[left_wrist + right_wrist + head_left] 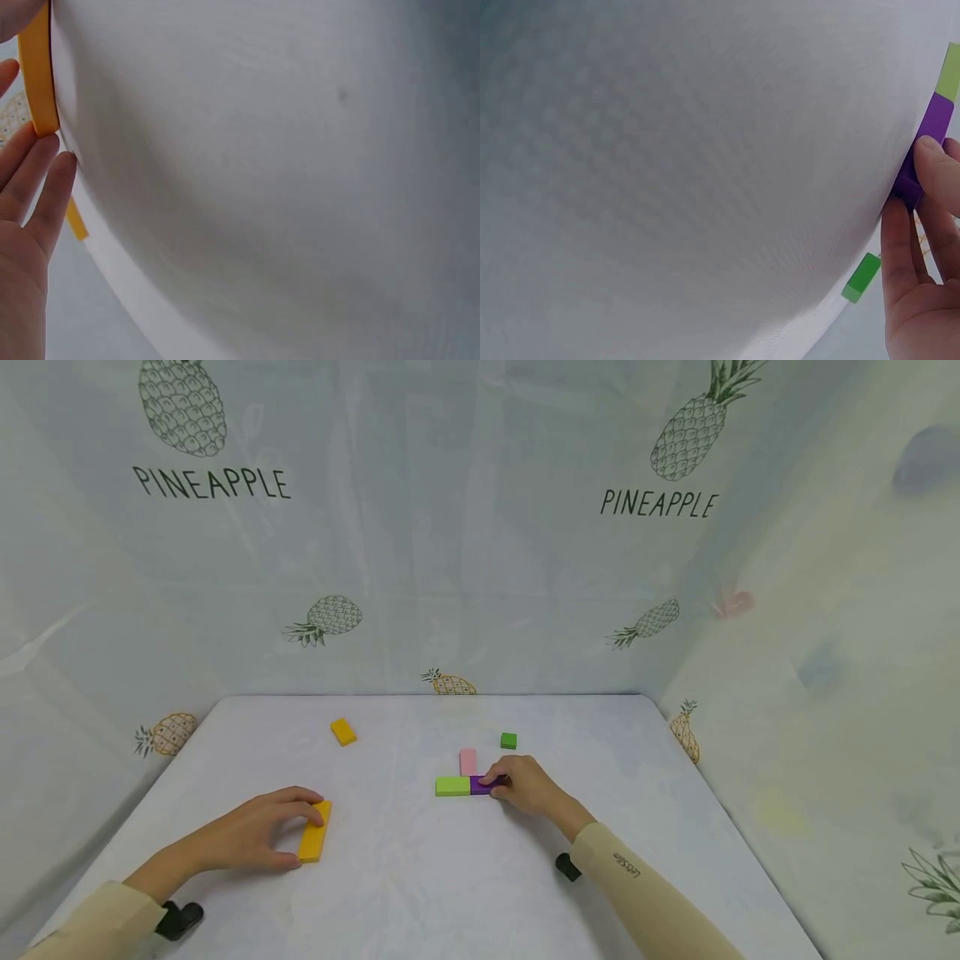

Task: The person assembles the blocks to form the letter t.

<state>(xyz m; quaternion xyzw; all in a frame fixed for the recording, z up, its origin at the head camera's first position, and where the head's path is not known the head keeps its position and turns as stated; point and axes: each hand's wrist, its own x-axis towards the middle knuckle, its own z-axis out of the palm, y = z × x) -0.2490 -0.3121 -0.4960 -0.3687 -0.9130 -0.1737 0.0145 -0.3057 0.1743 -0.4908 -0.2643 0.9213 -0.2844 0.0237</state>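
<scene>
My left hand (258,832) holds a long yellow block (316,832) at the left of the white table, thumb at its near end and fingers at its far end. In the left wrist view, fingertips meet one end of that yellow block (40,75). Near the middle, my right hand (527,786) grips a purple block (480,786), partly hidden under the fingers. The purple block lies end to end with a light green block (452,787). A pink block (468,762) stands out from the far side of this row. The right wrist view shows the thumb on the purple block (934,120).
A small dark green block (508,741) sits beyond the right hand. Farther back on the left lies a shorter yellow block (343,732). A pineapple-print cloth (480,543) hangs behind and around the white table (405,885).
</scene>
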